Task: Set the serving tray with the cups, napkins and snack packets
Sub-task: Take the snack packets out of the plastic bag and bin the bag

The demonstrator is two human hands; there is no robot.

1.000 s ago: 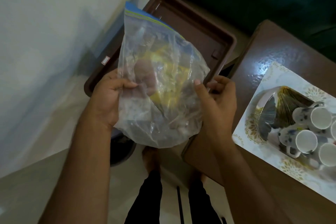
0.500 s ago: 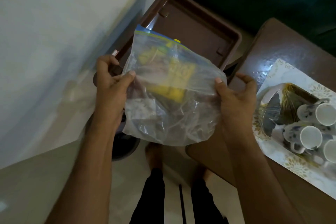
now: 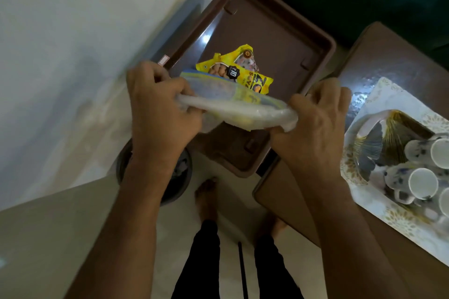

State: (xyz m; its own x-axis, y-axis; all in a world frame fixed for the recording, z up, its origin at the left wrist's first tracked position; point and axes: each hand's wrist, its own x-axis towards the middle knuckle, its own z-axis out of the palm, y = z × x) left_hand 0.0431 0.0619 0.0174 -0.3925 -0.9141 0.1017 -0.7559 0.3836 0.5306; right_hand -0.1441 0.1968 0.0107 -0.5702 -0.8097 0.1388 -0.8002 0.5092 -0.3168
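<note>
Brown serving tray [image 3: 286, 39] is the landmark, sitting tilted in view beside a white wall [image 3: 60, 31]. Right of the tray: brown table [image 3: 388, 60] with a patterned white tray [image 3: 379, 94] on it, carrying white cups [image 3: 422, 183] lying on their sides, mouths toward the camera, plus a gold fan-pattern plate [image 3: 398, 133]. Below the tray's near-left corner a dark round bin [image 3: 181, 177] on the floor, partly blocked by the left forearm. Bare feet and dark trousers below the tray.

Clear zip bag [image 3: 238, 107] is held over the tray's near half, long axis running left-right across it, mouth toward the tray's far end. Yellow snack packets [image 3: 238, 68] stick out of the mouth onto the tray floor, long axis pointing toward the far-right corner; the bag hides their near ends.

Left hand [image 3: 158, 107] fingers curled, gripping the bag's left end. Right hand [image 3: 315, 121] fingers curled, pinching the bag's right end.

Versus half a second ago: bag was upright facing the camera with the packets inside; now tipped flat and the packets are sliding out.
</note>
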